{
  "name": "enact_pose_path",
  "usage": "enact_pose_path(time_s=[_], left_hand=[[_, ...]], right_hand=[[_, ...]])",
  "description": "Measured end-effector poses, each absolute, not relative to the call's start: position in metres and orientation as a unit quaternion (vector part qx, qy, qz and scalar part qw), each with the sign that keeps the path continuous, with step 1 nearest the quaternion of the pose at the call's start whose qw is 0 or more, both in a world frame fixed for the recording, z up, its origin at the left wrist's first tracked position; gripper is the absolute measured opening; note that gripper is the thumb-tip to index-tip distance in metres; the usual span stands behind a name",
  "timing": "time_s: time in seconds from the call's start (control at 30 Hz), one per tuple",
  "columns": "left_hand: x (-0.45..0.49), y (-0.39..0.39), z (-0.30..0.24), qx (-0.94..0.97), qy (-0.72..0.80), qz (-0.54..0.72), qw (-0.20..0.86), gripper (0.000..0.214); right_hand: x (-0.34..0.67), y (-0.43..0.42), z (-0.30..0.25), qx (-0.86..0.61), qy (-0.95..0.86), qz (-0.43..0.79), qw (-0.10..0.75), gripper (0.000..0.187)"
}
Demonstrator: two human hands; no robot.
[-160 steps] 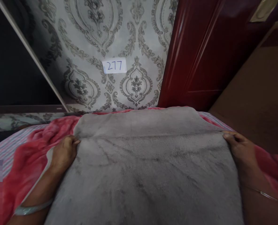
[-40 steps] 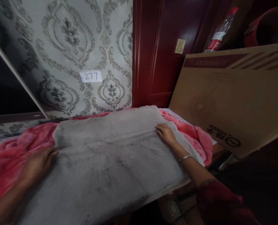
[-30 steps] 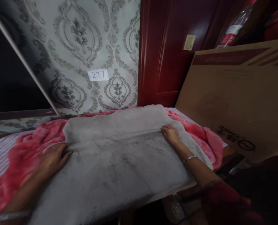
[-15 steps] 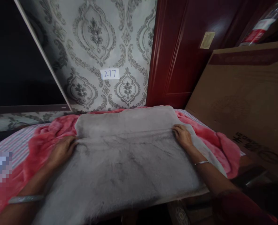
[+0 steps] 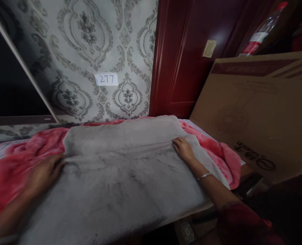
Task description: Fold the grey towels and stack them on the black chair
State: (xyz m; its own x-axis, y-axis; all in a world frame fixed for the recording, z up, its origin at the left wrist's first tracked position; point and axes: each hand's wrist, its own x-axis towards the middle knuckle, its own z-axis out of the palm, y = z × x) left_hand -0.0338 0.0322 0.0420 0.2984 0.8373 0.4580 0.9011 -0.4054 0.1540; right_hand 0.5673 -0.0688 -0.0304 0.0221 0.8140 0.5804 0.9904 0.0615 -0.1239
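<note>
shifted in from the edge, right hand [image 5: 184, 149] rests on the grey blanket [image 5: 130, 183], left hand [image 5: 43, 173] at its opposite side; i can't tell if either pinches.

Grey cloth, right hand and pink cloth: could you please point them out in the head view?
Grey cloth [image 5: 127, 183]: head view, middle of its upper surface.
Right hand [image 5: 184, 149]: head view, back of the hand.
Pink cloth [image 5: 42, 143]: head view, crumpled part left of the grey cloth.
</note>
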Motion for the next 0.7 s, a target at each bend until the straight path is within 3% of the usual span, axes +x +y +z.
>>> enact_pose_path(time_s=[0.33,0.7], left_hand=[[-0.036,0.029,0.041,-0.806,-0.539,-0.234,0.074,0.050],[-0.050,0.035,0.025,-0.818,-0.529,-0.205,0.095,0.049]], right_hand=[[0.554,-0.066,-0.024,-0.693,-0.674,-0.172,0.189,0.018],[0.571,-0.075,-0.028,-0.664,-0.695,-0.162,0.222,0.021]])
